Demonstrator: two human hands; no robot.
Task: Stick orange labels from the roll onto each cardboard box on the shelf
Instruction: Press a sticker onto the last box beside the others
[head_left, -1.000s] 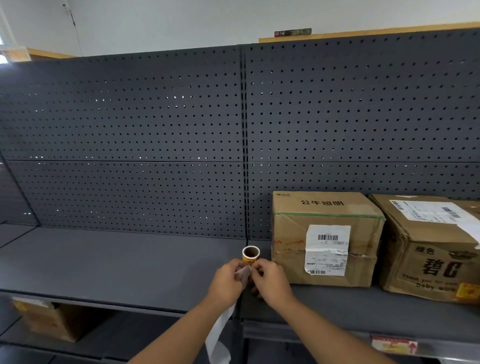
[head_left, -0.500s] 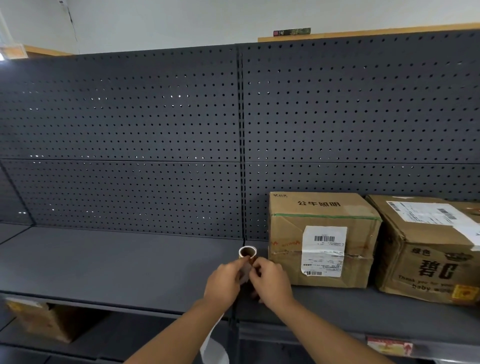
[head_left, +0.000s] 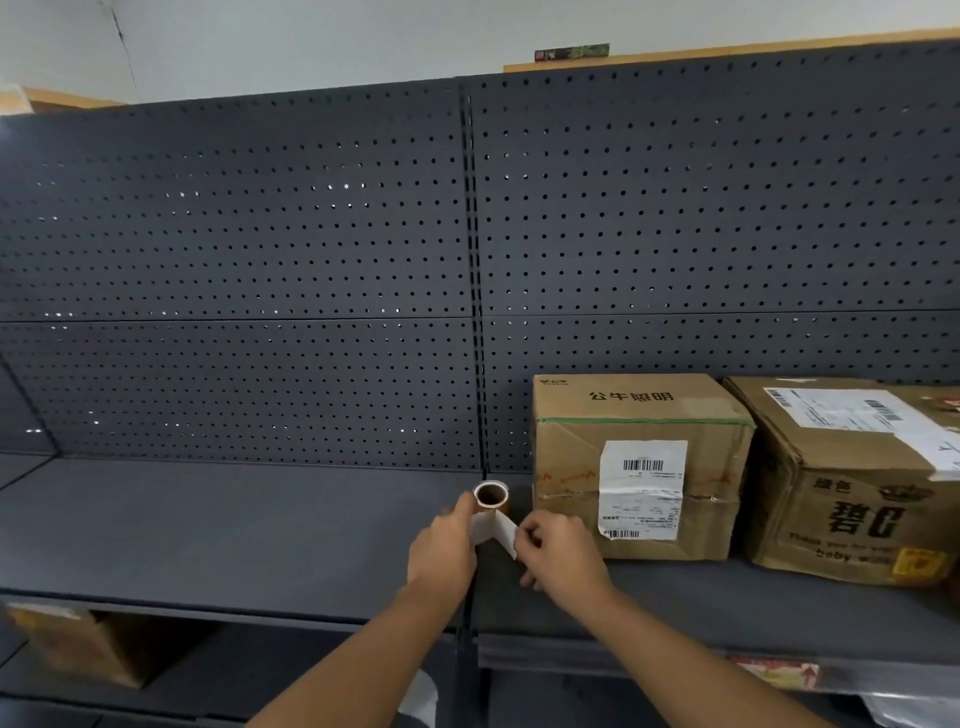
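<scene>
The shelf (head_left: 208, 530) lies bare to the left, open for a hand to pass. To the right the near cardboard box (head_left: 571, 467) blocks the way, the second cardboard box (head_left: 831, 519) just beside it. The pegboard (head_left: 260, 260) closes the back.

Two bare hands work a small label roll at a dark grey metal shelf (head_left: 208, 530)

The left hand (head_left: 441, 551) holds the small brown-cored roll of orange labels (head_left: 491, 494); the right hand (head_left: 563, 558) pinches its white backing strip (head_left: 498, 527). Just right stands a brown cardboard box with a white barcode sticker (head_left: 571, 467), beside it a second, creased cardboard box with black print (head_left: 852, 499), before a grey pegboard back panel (head_left: 260, 260)
</scene>
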